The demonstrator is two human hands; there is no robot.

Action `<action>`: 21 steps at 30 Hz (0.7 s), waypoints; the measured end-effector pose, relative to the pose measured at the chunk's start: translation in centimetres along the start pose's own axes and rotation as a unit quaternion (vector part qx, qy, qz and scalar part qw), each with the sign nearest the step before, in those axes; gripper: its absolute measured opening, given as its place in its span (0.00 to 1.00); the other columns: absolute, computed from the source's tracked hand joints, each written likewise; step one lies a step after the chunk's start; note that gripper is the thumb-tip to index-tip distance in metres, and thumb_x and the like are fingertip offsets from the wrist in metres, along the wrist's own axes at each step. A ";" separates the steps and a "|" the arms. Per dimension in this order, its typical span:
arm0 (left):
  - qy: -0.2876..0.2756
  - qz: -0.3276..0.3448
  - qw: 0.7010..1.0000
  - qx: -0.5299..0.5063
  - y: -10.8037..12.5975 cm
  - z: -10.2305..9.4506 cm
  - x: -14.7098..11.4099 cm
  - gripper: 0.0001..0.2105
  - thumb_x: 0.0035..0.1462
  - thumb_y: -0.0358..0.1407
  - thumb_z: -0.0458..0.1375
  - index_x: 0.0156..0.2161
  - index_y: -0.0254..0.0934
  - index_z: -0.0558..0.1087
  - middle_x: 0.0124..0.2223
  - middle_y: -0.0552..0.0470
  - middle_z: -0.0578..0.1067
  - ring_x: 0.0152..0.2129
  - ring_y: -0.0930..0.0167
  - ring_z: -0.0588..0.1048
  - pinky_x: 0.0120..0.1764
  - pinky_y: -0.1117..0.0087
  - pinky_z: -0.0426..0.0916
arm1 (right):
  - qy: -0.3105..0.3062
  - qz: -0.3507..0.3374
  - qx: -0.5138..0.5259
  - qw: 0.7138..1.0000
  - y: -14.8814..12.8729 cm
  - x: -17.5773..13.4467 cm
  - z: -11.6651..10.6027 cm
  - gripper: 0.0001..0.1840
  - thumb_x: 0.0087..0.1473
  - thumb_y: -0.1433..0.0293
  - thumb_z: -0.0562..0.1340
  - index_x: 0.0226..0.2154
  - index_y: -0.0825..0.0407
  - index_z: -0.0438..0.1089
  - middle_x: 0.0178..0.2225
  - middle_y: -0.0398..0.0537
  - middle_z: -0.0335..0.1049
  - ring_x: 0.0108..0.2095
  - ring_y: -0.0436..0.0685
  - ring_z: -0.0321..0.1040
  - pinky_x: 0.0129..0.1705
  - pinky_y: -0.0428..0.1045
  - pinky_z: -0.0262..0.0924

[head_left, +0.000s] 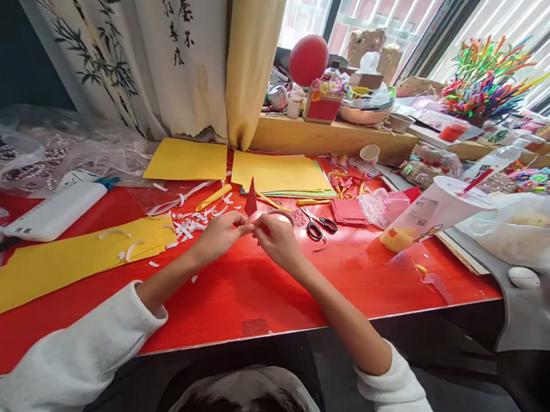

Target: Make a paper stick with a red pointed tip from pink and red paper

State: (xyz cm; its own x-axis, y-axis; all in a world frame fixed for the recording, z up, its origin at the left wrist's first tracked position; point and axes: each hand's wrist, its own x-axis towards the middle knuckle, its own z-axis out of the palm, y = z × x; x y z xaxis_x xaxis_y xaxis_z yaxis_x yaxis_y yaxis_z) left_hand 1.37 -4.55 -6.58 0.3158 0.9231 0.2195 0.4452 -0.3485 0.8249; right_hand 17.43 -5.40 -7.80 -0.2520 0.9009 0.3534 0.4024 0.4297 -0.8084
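Both hands meet above the red table (246,288), fingertips close together. My left hand (223,232) is closed in a pinch on a folded piece of red paper (251,202), whose pointed tip stands up above the fingers. My right hand (276,237) is also closed, its fingertips at the paper's lower part; the paper's lower end is hidden by the fingers. Just beyond the right hand lies a roll of tape (284,215). Black-handled scissors (319,226) rest to its right. White paper scraps (189,224) are scattered left of the hands.
Yellow paper strips (77,257) lie at the left, beside a white box-like device (58,209). Yellow sheets (278,172) are stacked at the back. Red paper squares (350,212) and a tilted-looking drink cup (431,212) stand right. Craft items crowd the windowsill (331,136).
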 end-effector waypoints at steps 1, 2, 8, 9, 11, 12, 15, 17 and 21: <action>-0.005 0.004 1.000 0.001 0.1 -0.1 0.0 0.12 0.54 0.43 0.55 0.26 0.37 0.67 0.26 0.55 0.69 0.25 0.72 0.65 0.31 0.70 0.58 | -0.010 0.010 0.028 1.000 0.0 0.0 0.0 0.07 0.54 0.70 0.54 0.25 0.53 0.63 0.23 0.43 0.66 0.22 0.48 0.64 0.25 0.45 0.59; -0.007 0.009 1.000 0.004 0.3 -0.3 0.0 0.12 0.55 0.44 0.54 0.26 0.37 0.67 0.26 0.54 0.69 0.25 0.72 0.65 0.31 0.70 0.59 | -0.023 0.025 0.070 0.997 0.1 0.1 0.0 0.08 0.54 0.68 0.54 0.26 0.53 0.64 0.23 0.43 0.67 0.21 0.48 0.64 0.24 0.45 0.60; 0.025 0.121 0.977 0.172 0.4 -1.7 0.1 0.10 0.57 0.42 0.54 0.32 0.37 0.71 0.35 0.48 0.73 0.36 0.65 0.70 0.41 0.65 0.61 | -0.037 0.091 0.247 0.964 0.8 0.4 -0.1 0.11 0.50 0.63 0.60 0.31 0.55 0.68 0.26 0.43 0.69 0.22 0.47 0.69 0.27 0.45 0.67; 0.046 0.143 0.967 0.204 0.3 -1.9 0.1 0.10 0.57 0.42 0.54 0.35 0.38 0.73 0.38 0.47 0.74 0.40 0.63 0.70 0.45 0.63 0.60 | -0.030 0.090 0.245 0.965 0.9 0.4 0.0 0.12 0.50 0.62 0.60 0.31 0.55 0.68 0.26 0.43 0.69 0.22 0.47 0.69 0.26 0.45 0.67; 0.069 0.144 0.967 0.201 0.1 -2.1 0.3 0.13 0.59 0.44 0.52 0.39 0.38 0.74 0.42 0.46 0.74 0.43 0.63 0.69 0.49 0.62 0.59 | -0.030 0.093 0.246 0.964 1.0 0.4 0.0 0.12 0.50 0.62 0.60 0.30 0.55 0.67 0.26 0.43 0.69 0.21 0.46 0.68 0.25 0.44 0.66; 0.068 0.121 0.977 0.163 0.1 -2.1 0.3 0.16 0.60 0.46 0.50 0.39 0.38 0.74 0.41 0.47 0.75 0.43 0.64 0.70 0.48 0.64 0.60 | -0.040 0.095 0.249 0.963 1.0 0.4 0.1 0.12 0.50 0.62 0.60 0.30 0.55 0.67 0.25 0.43 0.69 0.21 0.46 0.68 0.25 0.44 0.66; 0.035 0.011 0.999 -0.031 0.0 -1.7 0.5 0.21 0.59 0.53 0.47 0.37 0.37 0.73 0.34 0.50 0.75 0.34 0.69 0.72 0.38 0.70 0.63 | -0.079 0.098 0.257 0.958 1.0 0.4 0.2 0.13 0.49 0.62 0.60 0.30 0.56 0.68 0.24 0.43 0.69 0.21 0.48 0.69 0.25 0.45 0.67; 0.020 -0.032 0.989 -0.146 0.0 -1.3 0.6 0.20 0.55 0.53 0.52 0.35 0.36 0.72 0.31 0.51 0.74 0.29 0.71 0.71 0.33 0.72 0.63 | -0.093 0.099 0.257 0.957 0.9 0.4 0.3 0.12 0.48 0.62 0.62 0.29 0.56 0.69 0.24 0.43 0.69 0.21 0.48 0.69 0.25 0.45 0.67; 0.062 -0.043 0.969 -0.236 0.0 -0.9 0.6 0.15 0.50 0.46 0.61 0.30 0.34 0.73 0.28 0.52 0.74 0.27 0.73 0.71 0.32 0.73 0.64 | -0.065 0.125 0.264 0.954 0.6 0.3 0.5 0.17 0.51 0.58 0.60 0.37 0.54 0.67 0.28 0.44 0.70 0.21 0.47 0.69 0.26 0.45 0.68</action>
State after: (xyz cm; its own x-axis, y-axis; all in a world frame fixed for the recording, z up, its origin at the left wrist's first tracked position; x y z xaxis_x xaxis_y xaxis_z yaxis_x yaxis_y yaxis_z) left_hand 0.77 -3.89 -5.93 0.1790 0.9680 0.1759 0.0230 -0.1829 0.9829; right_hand 17.18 -4.91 -8.44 -0.3267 0.9412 0.0859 -0.0274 0.0814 -0.9963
